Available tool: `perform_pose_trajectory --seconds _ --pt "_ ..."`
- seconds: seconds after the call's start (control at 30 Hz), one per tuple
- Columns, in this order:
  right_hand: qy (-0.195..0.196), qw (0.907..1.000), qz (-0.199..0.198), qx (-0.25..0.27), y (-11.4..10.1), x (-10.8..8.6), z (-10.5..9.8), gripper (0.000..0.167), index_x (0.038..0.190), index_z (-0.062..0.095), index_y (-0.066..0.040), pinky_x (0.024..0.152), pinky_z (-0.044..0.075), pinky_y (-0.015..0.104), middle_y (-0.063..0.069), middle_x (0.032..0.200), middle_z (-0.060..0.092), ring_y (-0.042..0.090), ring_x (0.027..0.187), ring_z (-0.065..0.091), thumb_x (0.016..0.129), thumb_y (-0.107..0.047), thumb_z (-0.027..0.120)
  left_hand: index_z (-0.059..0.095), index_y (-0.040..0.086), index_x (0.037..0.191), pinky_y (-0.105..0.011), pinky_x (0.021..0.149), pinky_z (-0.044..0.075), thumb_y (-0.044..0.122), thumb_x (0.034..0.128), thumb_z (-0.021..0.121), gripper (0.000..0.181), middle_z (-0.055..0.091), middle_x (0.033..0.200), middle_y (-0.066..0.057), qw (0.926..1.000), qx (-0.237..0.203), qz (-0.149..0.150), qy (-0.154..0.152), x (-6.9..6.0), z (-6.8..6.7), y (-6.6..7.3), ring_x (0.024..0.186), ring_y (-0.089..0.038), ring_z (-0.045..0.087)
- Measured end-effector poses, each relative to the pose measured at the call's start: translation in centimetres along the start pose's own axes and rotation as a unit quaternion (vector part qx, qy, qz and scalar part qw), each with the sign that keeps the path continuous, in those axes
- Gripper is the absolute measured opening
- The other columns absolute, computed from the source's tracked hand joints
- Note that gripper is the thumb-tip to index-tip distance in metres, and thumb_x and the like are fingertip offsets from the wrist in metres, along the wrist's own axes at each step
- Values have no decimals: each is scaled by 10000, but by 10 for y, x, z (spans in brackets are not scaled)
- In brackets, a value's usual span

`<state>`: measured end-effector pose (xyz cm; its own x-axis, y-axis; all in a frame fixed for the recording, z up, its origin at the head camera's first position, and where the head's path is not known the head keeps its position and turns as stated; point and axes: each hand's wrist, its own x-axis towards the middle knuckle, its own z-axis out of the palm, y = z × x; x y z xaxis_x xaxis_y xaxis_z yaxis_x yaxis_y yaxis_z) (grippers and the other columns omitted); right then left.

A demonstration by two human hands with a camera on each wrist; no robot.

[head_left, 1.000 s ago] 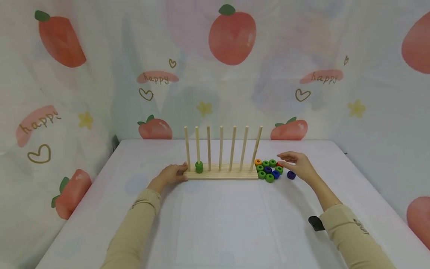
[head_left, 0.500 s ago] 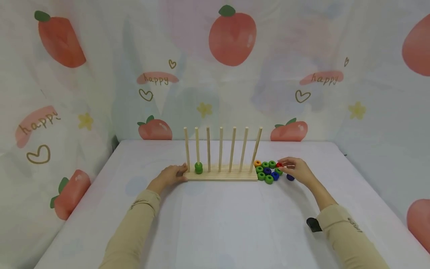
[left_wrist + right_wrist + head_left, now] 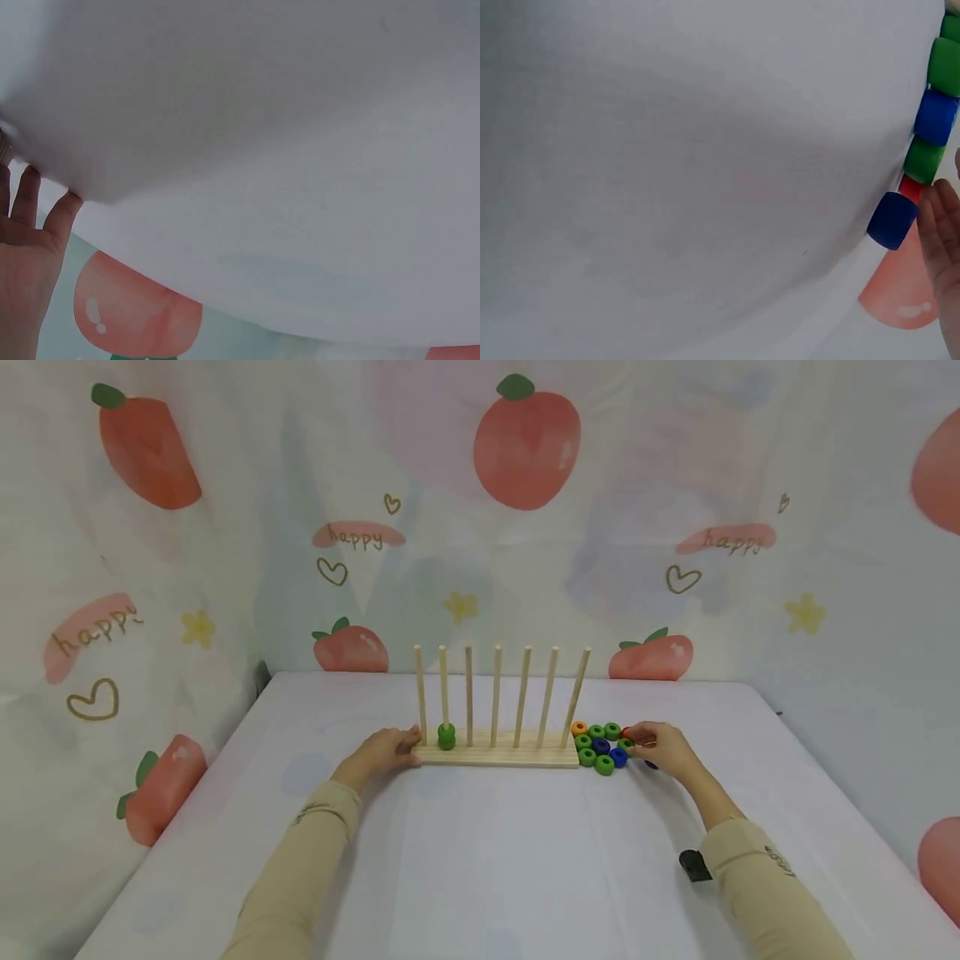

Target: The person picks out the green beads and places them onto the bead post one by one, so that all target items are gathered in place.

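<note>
A wooden peg stand [image 3: 495,762] with a row of upright pegs sits mid-table. Two green beads [image 3: 447,737] are stacked low on its second peg from the left. My left hand [image 3: 381,750] holds the stand's left end, thumb at the front and fingers behind. Beyond the stand's right end, my right hand [image 3: 663,748] reaches to the edge of the bead group, its thumb and fingers parted beside a red bead [image 3: 910,187] and a green bead [image 3: 924,159]. The fingers partly cover both beads in the head view. A dark blue bead [image 3: 892,220] lies close to the fingers.
Several loose beads cluster against the stand's right end, among them an orange bead [image 3: 579,727], a purple bead [image 3: 601,746] and a blue bead [image 3: 618,757]. A white cloth [image 3: 480,860] covers the table. A black object [image 3: 695,865] shows beside the right sleeve.
My right hand has come down and slightly closer to the red and green beads, covering more of the dark blue bead. My left hand stays on the stand.
</note>
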<state>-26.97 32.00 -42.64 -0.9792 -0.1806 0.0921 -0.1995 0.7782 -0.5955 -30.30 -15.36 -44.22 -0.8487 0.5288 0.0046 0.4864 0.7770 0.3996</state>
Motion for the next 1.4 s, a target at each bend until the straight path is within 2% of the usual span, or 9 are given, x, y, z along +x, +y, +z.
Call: perform_pose_trajectory --seconds 0.1,0.27,0.5,0.77,1.0,1.23,1.4 --pt "27 9999 4 -112 -1 1 3 300 1098 601 129 839 526 490 300 1044 630 426 971 603 840 -11 661 526 -26 1296 -494 1023 416 258 843 679 557 459 1383 -192 10000 -4 -66 9 -2 -3 3 1238 -413 482" --pt "-116 9995 66 -285 -1 3 5 300 1073 605 142 792 535 466 296 1016 632 394 912 615 823 -7 675 555 -6 1282 -494 1014 424 263 827 702 549 489 1361 -184 9998 -84 -172 -63 -1 -1 0 1234 -404 492" --pt "-263 9984 -66 -504 -1 8 2 278 1030 617 142 744 518 451 273 945 607 351 846 584 771 57 671 548 10 1297 -496 1034 405 275 835 691 552 473 1383 -172 9996 -119 -247 -64 1 -4 2 1253 -404 473" --pt "-381 9957 -13 -847 2 8 1 223 988 606 109 759 506 455 230 918 619 318 845 577 810 -4 680 542 0 1297 -492 1031 410 285 843 684 555 450 1396 -176 9996 -7 -236 -145 3 -4 4 1254 -410 469" --pt "-112 9970 91 -758 -8 9 3 303 1074 587 114 813 524 473 243 975 645 343 899 609 856 -81 668 556 -2 1284 -513 1007 422 273 833 699 547 474 1378 -185 9995 -41 -326 -22 -3 -5 -1 1224 -424 491" --pt "205 9981 -3 -584 -16 4 4 312 1093 591 116 825 532 482 252 983 651 357 900 625 870 -90 660 546 -19 1283 -504 980 445 271 839 694 550 498 1353 -202 10000 22 -48 10 -2 -1 -4 1178 -428 527" --pt "493 9975 -137 -482 -21 0 4 315 1105 593 114 830 534 492 269 1011 650 371 906 628 871 -87 657 542 -16 1289 -504 992 436 271 845 687 548 481 1368 -196 10000 -8 -58 17 0 -2 -1 1194 -426 515"
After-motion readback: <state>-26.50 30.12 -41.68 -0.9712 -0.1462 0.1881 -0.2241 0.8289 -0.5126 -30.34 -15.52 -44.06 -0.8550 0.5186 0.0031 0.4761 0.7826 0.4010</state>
